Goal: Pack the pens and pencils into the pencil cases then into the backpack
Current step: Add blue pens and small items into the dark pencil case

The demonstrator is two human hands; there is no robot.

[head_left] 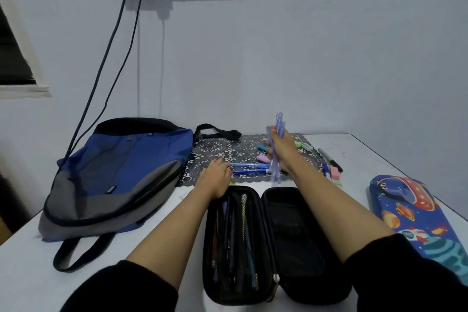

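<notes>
My right hand (279, 151) grips purple pens (279, 121) above the mat (215, 145); my left hand (215, 177) touches blue pens (249, 169), holding or not I cannot tell; the black pencil case (298, 235) lies open near me; the backpack (121, 175) lies left.

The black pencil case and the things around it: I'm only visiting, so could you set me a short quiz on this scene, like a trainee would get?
1. True or false: the black pencil case is zipped shut.
2. Pick one: the backpack lies (A) to the left of the black pencil case, (B) to its right, (C) inside it.
3. Fill in: the right hand grips a bunch of pale purple ____.
Key: 1 false, it lies open; 2 A; 3 pens.
</notes>
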